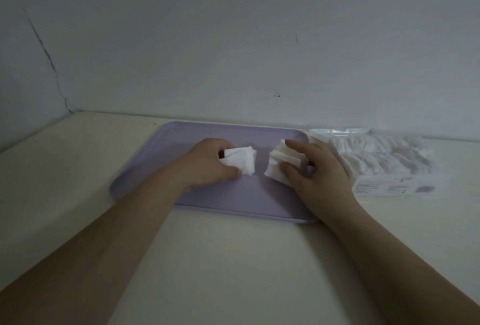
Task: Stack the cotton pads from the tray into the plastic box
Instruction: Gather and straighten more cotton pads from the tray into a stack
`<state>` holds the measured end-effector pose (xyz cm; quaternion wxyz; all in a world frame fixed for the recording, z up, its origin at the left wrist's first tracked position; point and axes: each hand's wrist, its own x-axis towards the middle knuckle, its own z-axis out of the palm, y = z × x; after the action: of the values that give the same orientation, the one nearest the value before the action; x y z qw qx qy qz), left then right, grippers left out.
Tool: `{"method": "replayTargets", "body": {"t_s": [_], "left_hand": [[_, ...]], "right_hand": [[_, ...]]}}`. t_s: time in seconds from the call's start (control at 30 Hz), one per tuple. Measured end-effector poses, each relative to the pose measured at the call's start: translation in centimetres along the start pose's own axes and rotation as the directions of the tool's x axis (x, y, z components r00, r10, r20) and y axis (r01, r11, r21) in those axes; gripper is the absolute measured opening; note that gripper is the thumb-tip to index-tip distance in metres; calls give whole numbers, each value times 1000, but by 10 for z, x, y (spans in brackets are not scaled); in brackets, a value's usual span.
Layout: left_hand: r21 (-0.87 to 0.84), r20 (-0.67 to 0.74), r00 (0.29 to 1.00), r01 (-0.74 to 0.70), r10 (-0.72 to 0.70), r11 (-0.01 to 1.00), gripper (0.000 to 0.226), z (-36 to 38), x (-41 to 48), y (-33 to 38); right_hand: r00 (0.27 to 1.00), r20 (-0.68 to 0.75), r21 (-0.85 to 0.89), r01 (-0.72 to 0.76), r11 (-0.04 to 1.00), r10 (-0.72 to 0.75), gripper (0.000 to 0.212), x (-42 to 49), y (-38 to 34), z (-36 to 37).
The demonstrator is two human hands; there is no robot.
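While both forearms reach in from the near edge of the cream table (233,259), each hand is over the lilac tray (181,137) with pads in its grasp.

Left hand (207,163): fingers are curled round a small stack of square white cotton pads (244,160). The thumb lies along the near side and the fingers fold over the far side. This small stack projects to the right of the hand and sits low over the tray floor. Whether it touches the floor cannot be confirmed.

Right hand (317,171): it holds a second stack of cotton pads (275,162). The index finger lies along the stack's far upper edge and the thumb presses on its near face. The remaining fingers are loosely bent at the right side. The layers of this stack are fanned and uneven at the left edge.

The two stacks are near each other at the middle of the tray, apart, with a strip of tray floor between them.

The clear plastic box (384,187) stands on the table just beside the tray's right edge, close to the wall (233,39). It carries a printed label on its near face, and the text is too blurred to read. A long row of packed cotton pads (376,153) fills it, with ragged tops.

The wall is pale grey, with a dark crack (49,60) at the left.
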<state>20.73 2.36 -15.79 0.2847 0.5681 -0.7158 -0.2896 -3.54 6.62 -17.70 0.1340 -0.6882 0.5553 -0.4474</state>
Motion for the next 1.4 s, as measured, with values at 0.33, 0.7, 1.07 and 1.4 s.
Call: {"method": "replayTargets", "body": {"t_s": [0.33,0.7,1.07,1.4], "left_hand": [[-452,83,992,-50,98,891,32,-6,-2,3],[-396,70,968,-194,240,897,18,28,-9,12],[-323,69,973,-185,218,928,15,32,-7,9],[-249,-79,981,-193,179,949,17,41,-8,16]], "right_hand": [[992,-12,49,-127,991,128,44,-2,-6,-3],[987,96,209,-149,967,131,52,3,5,-1],[989,91,235,-132,963,113,38,3,9,0],[981,158,331,-158,930,111,53,2,4,-1]]}}
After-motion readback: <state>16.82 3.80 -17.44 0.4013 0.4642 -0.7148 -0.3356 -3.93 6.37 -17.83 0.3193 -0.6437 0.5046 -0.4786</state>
